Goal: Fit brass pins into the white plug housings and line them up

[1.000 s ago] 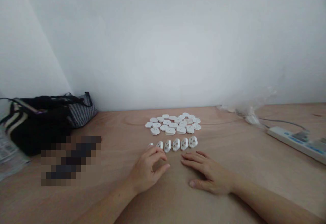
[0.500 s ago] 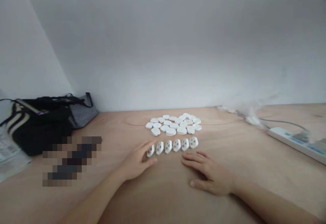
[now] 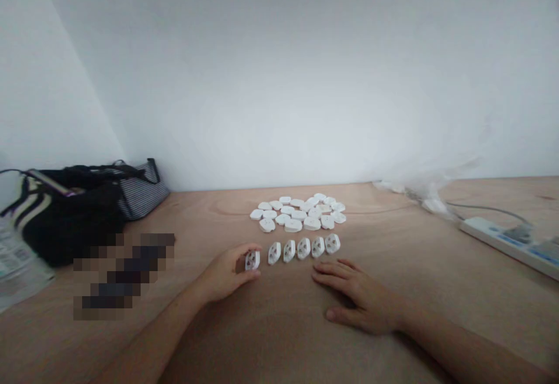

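A rounded white plastic socket piece [image 3: 252, 260], pitted with dark holes, sits left of five matching pieces [image 3: 303, 248] lined up on the wood-grained counter [image 3: 279, 320]. My left fingers [image 3: 250, 277] curl around it, gripping its edges, the hand turned sideways. My right fingers [image 3: 329, 270] lie spread and bare, palm down, near the row's right end. Beyond, smooth white shells [image 3: 298, 215] cluster.

at the left of the bench [image 3: 419, 267], a black bag [image 3: 89, 221]; at the right, a white power strip [image 3: 484, 231] and crumpled plastic [image 3: 431, 201].
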Demonstrator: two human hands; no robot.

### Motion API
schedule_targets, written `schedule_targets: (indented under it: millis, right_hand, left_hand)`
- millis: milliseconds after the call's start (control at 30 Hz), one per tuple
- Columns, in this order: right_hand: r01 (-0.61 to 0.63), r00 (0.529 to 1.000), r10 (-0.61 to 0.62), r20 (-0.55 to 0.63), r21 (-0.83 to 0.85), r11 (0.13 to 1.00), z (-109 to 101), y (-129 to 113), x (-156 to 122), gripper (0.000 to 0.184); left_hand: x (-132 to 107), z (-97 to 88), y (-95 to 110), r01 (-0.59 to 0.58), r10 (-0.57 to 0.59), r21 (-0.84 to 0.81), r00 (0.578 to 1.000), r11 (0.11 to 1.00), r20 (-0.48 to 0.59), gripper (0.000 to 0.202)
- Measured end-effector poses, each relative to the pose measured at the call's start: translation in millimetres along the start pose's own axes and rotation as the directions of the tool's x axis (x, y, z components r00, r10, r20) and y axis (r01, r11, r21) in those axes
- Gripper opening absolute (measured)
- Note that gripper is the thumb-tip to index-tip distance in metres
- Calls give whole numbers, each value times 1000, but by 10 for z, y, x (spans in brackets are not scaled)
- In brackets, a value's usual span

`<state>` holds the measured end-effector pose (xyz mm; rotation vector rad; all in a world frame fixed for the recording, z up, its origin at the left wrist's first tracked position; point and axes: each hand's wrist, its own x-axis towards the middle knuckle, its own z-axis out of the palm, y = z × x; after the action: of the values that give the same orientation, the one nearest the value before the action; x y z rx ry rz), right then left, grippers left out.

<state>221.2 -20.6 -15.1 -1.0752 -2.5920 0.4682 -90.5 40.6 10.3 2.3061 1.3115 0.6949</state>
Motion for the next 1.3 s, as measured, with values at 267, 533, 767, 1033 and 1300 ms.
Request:
schedule_targets:
  millis: [267, 533, 767, 1033, 1300]
  right_hand:
    - [19, 1000, -19, -21, 16, 1000, 10, 16, -6, 63]
    - [-49, 988, 63, -138, 104, 993, 88, 87, -18, 77]
    - [69, 987, -53, -154, 98, 993, 33, 13, 20, 78]
    - [72, 989, -58, -139, 100, 992, 59, 12, 27, 74]
    - [10, 994, 2, -106, 114, 993, 61, -3, -9, 67]
  left_hand:
    - [-48, 373, 381, -32, 32, -386, 999, 922, -7, 34]
    - [-25, 804, 598, -54, 43, -317, 998, 947, -42, 41]
    - [16, 760, 617, -64, 59, -422, 998, 904, -24, 41]
    - [-24, 773, 629, -93, 86, -458, 996, 884, -36, 42]
    - [48, 496, 394, -151, 70, -363, 971, 919, -228, 38]
